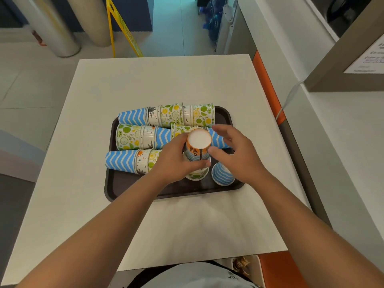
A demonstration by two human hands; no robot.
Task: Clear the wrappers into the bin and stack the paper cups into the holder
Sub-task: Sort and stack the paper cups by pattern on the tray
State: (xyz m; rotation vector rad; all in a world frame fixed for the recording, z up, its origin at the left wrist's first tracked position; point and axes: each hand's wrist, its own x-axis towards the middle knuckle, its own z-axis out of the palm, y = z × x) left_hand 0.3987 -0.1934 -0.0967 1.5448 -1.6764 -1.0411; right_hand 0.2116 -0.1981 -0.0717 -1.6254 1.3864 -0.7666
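Observation:
A dark brown tray (128, 183) on the white table holds several patterned paper cups. Three rows of nested cups lie on their sides: back row (166, 115), middle row (137, 137), front row (124, 162). Near the tray's front right an upside-down stack of cups (198, 142) stands upright, its white base facing me. My left hand (174, 159) grips this stack from the left. My right hand (234, 154) is at its right side, thumb touching it, fingers spread loosely. A single blue striped cup (221, 173) stands upside down beside the stack, partly under my right hand.
The white table (166, 80) has bare surface around the tray. An orange bench seat (268, 88) runs along its right edge beside a white counter (342, 142). A yellow floor sign (122, 28) and grey pillars stand beyond the table.

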